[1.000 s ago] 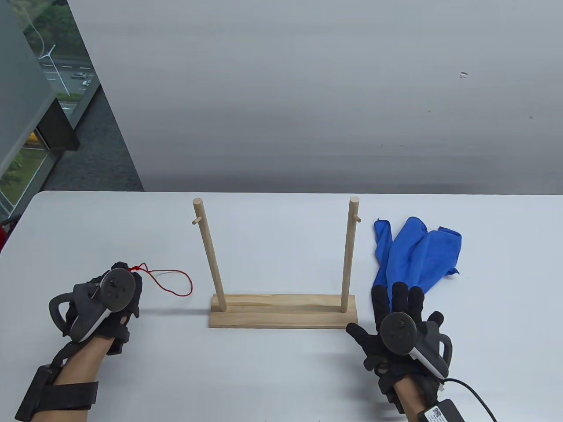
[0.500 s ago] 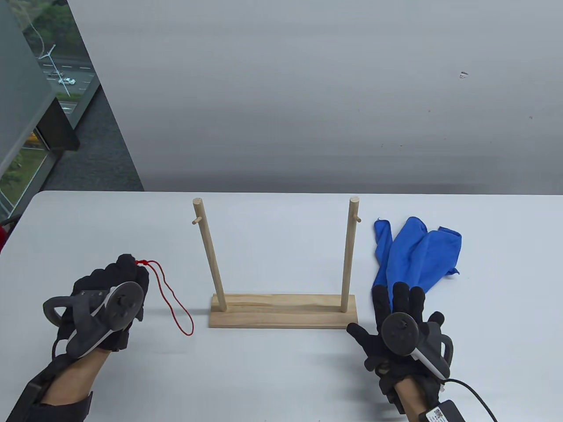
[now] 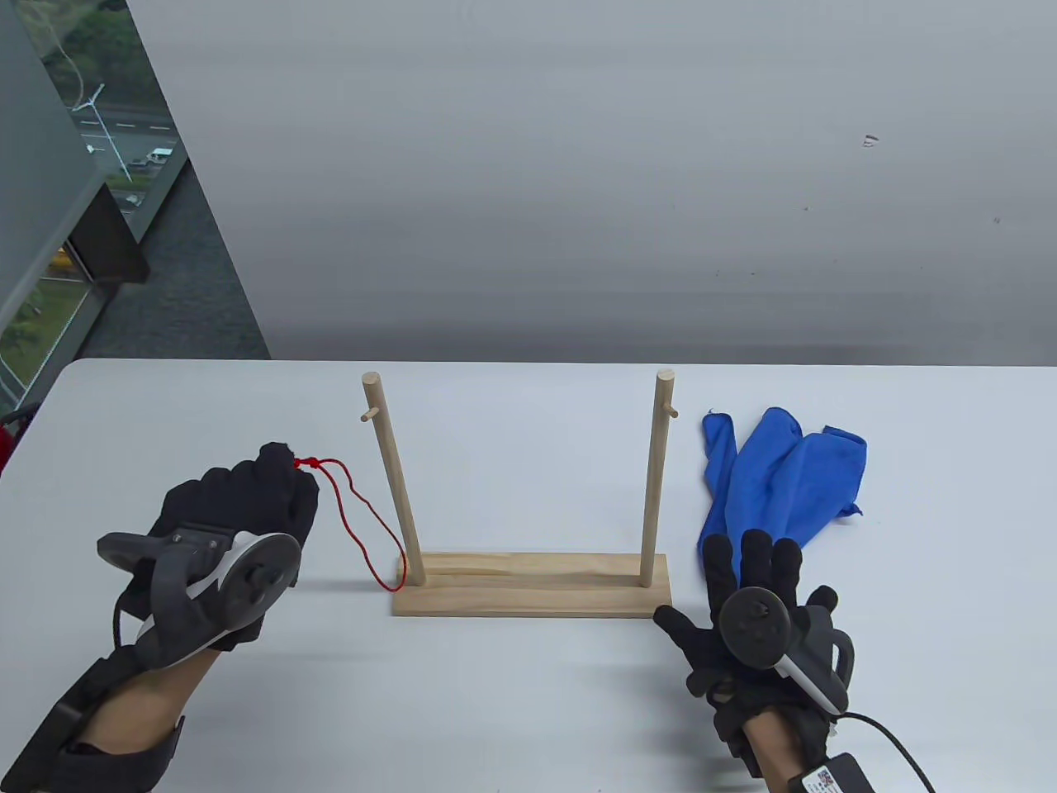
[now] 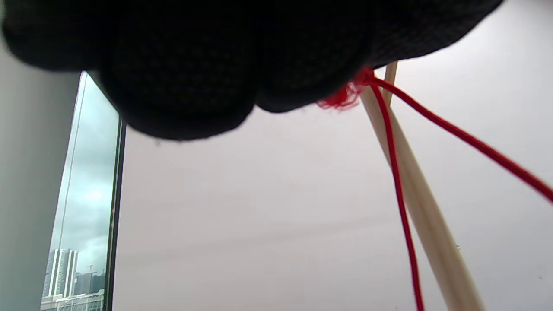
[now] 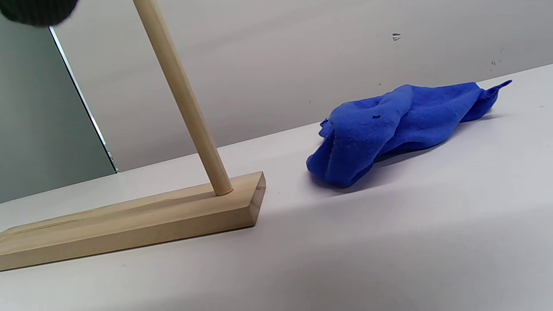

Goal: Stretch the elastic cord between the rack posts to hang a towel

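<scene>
L hand has lifted off the bench and moved up and toward the rack since 1 s ago. Then it sat low with the red elastic cord looped flat on the bench; now the loop hangs free, its low end just beside the foot of the L post, at the L end of the wooden base. Means: cord pickup looks done, and next is prob. hooking the loop over the L post's small peg.

L grip: fingers closed in a fist, pinching the cord at its knotted end, two strands trailing out and down past the post in the wrist view. Knuckles point up and away, tracker facing the camera.

R hand hasn't moved: flat on the bench, palm down, fingers spread, holding nothing, fingertips touching or over the near edge of the blue towel. Towel lies crumpled, R of the R post, untouched.
</scene>
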